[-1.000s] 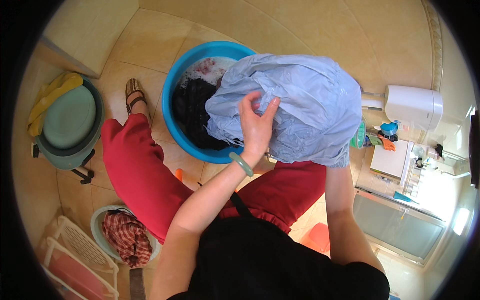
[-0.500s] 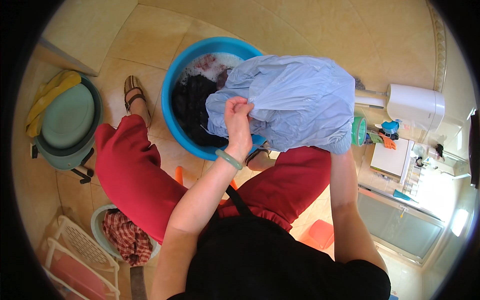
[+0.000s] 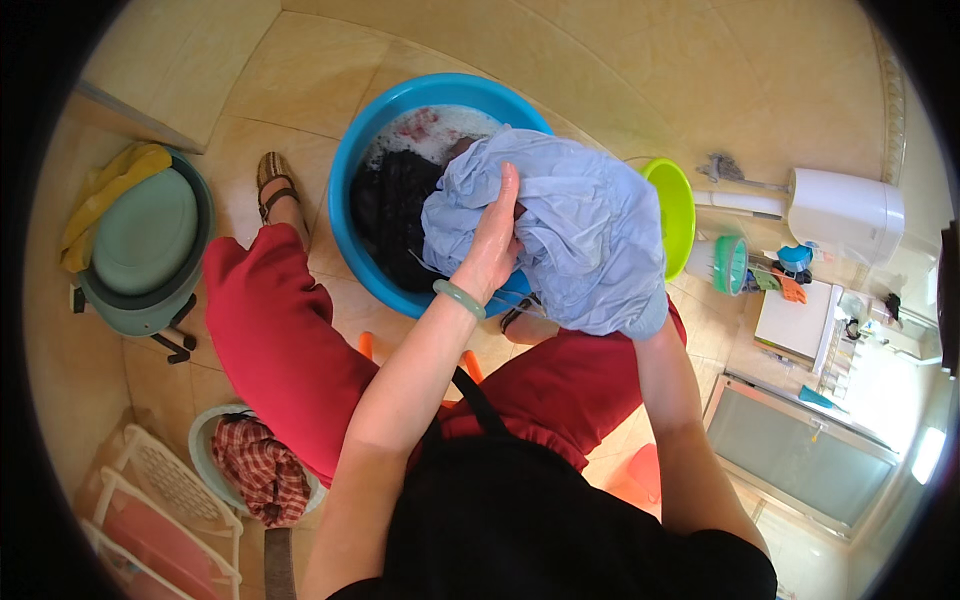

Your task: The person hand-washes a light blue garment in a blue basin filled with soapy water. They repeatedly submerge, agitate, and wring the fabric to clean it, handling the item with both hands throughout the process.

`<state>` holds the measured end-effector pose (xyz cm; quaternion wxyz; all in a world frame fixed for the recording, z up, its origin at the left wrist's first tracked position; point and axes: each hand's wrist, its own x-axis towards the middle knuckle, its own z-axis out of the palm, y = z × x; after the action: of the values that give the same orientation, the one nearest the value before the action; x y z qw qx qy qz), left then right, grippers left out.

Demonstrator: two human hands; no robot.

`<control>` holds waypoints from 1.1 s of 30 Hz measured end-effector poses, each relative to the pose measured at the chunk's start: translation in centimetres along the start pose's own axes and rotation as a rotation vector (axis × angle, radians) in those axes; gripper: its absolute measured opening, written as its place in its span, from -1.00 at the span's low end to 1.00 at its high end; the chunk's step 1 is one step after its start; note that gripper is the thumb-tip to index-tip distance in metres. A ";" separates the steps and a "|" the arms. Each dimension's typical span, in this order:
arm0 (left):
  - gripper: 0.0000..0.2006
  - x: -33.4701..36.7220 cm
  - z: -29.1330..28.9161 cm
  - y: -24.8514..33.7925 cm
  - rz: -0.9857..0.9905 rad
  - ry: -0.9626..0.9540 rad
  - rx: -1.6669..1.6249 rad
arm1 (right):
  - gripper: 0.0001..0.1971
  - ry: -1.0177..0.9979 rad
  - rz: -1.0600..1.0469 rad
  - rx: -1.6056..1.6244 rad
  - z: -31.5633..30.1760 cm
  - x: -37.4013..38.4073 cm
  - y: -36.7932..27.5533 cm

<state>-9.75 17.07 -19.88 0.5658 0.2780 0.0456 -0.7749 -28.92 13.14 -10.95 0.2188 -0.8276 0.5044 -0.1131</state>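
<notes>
A light blue garment (image 3: 580,220) with thin gathered fabric hangs bunched over the right side of a blue basin (image 3: 345,215). My left hand (image 3: 490,245), below a pale green bangle, grips a fold of it, thumb up; its other fingers are partly hidden by the cloth. My right forearm (image 3: 670,375) runs into a gathered opening of the garment, and the cloth covers that hand entirely. Dark wet clothes (image 3: 395,200) lie in the basin with soapy foam (image 3: 450,125) and something reddish. Thin strings dangle from the garment near my left wrist.
Beyond the garment stands a lime-green basin (image 3: 672,215). A lidded grey-green tub with a yellow cloth (image 3: 110,205) is at left; a pale basin holds a red checked cloth (image 3: 260,470). Orange stool legs (image 3: 470,365) show between my knees. A white cistern (image 3: 845,215) is on the right.
My left hand has gone from pinching the cloth to a fuller grip, thumb raised. My right arm and the garment have shifted left and nearer, uncovering the lime-green basin.
</notes>
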 end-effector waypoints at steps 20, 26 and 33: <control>-0.49 3.7 -3.7 -7.3 0.110 0.265 -0.079 | -0.65 -0.144 -0.364 -0.263 11.8 0.8 1.2; -0.50 3.8 -5.2 -6.6 0.126 0.262 -0.138 | -0.65 -0.183 -0.377 -0.288 13.5 0.7 0.3; -0.58 3.1 -1.7 -6.7 0.113 0.485 -0.014 | -0.65 -0.110 -0.361 -0.309 13.1 2.9 2.3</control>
<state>-15.77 17.53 -24.45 0.5828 0.4538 0.1698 -0.6524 -24.07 12.92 -23.64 0.0931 -0.9328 0.3471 -0.0269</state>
